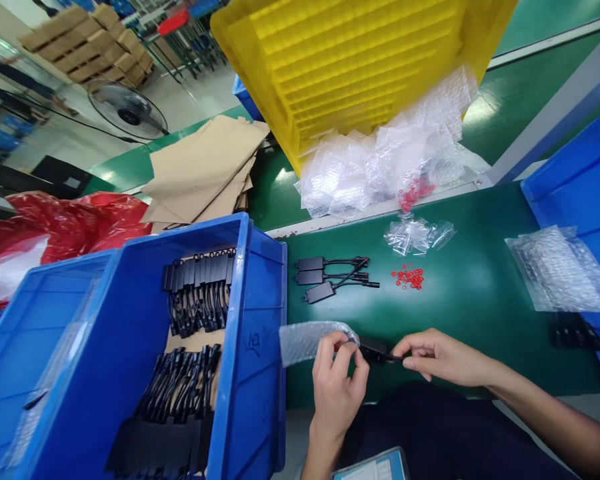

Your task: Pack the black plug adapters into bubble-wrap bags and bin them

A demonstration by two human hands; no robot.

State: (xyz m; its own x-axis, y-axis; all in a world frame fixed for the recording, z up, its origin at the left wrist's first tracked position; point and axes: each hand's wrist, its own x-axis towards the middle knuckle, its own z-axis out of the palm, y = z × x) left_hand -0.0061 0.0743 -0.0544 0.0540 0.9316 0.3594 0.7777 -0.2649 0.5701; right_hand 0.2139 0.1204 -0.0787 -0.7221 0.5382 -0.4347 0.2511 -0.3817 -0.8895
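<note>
My left hand [337,380] pinches the open end of a small bubble-wrap bag [310,339] at the near edge of the green table [480,300]. My right hand [437,357] grips a black cabled part [377,350] whose body sits at the bag's mouth. Three more black cabled parts [330,277] lie side by side further back on the table. A small scatter of red rings [409,277] lies to their right.
A blue bin [250,313] with rows of black parts stands at left, another blue bin [580,180] at right with bubble bags [560,270] on its edge. A tilted yellow crate [350,60], loose bubble wrap [380,167] and small clear bags [417,235] sit behind.
</note>
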